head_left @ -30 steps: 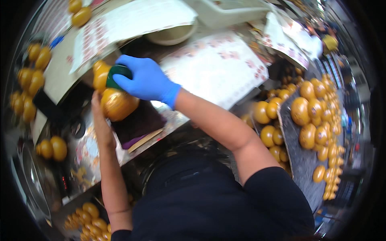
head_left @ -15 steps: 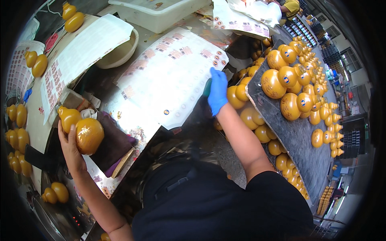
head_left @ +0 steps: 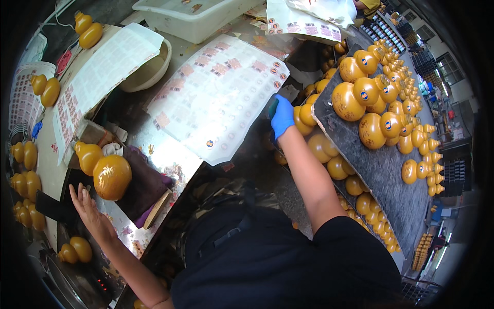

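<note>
A glossy amber gourd-shaped bottle (head_left: pixel 112 177) with dark markings lies tilted on a dark cloth pad (head_left: pixel 143 180) at the left of the worktable. Just below it, apart from the bottle, is my bare left hand (head_left: pixel 95 215), open with its fingers spread. My right hand (head_left: pixel 282 117), in a blue glove, is closed round a small dark green piece (head_left: pixel 273 108), mostly hidden by the glove. It is beside the right edge of a white sticker sheet (head_left: pixel 206 110). A round blue-and-orange sticker (head_left: pixel 210 143) shows near the sheet's lower edge.
To the right, a dark board (head_left: pixel 355 154) bears many amber gourd bottles, with more on a level below. A white bin (head_left: pixel 198 20) and a round bowl (head_left: pixel 154 69) stand at the back. More sheets (head_left: pixel 110 62) and gourd bottles (head_left: pixel 50 92) are at the left.
My left hand has let go of the gourd bottle and moved down, away from it. The gloved right hand has shifted slightly right and down, off the sheet's edge.
</note>
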Demonstrator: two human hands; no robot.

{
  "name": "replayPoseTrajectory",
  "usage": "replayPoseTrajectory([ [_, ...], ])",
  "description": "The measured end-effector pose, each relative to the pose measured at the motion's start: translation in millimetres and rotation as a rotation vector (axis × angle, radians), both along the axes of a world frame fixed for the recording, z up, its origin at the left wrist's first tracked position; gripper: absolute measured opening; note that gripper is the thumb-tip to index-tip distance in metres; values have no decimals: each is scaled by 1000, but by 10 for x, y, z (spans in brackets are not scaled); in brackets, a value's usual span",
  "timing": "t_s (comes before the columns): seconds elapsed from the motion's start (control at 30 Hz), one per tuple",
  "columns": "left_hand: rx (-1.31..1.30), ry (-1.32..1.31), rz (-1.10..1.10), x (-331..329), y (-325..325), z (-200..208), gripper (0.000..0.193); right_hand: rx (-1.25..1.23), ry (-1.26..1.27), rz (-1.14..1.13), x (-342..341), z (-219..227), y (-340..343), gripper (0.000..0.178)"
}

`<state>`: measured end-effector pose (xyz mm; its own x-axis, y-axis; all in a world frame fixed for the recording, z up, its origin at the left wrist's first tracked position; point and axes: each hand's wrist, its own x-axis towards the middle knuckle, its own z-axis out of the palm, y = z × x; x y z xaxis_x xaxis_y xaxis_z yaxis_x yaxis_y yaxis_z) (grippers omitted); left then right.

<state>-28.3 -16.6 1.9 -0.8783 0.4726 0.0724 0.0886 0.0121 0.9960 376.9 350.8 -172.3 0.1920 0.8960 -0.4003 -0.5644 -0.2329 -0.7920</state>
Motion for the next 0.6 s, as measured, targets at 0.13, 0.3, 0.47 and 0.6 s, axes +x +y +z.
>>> replayPoseTrajectory([
  [0.13,49,34,-11,54,-50,17,58,-60,-59,-10,-85,259,-392,13],
  [0.3,53,33,-44,48,-57,8,58,31,15,-68,-261,381,-65,13],
  [0.47,60,33,-55,4,-133,-21,57,110,-94,-122,-329,113,73,17],
  [0.6,75,-3,-33,-3,-195,-16,59,199,-182,-208,-346,39,49,17],
])
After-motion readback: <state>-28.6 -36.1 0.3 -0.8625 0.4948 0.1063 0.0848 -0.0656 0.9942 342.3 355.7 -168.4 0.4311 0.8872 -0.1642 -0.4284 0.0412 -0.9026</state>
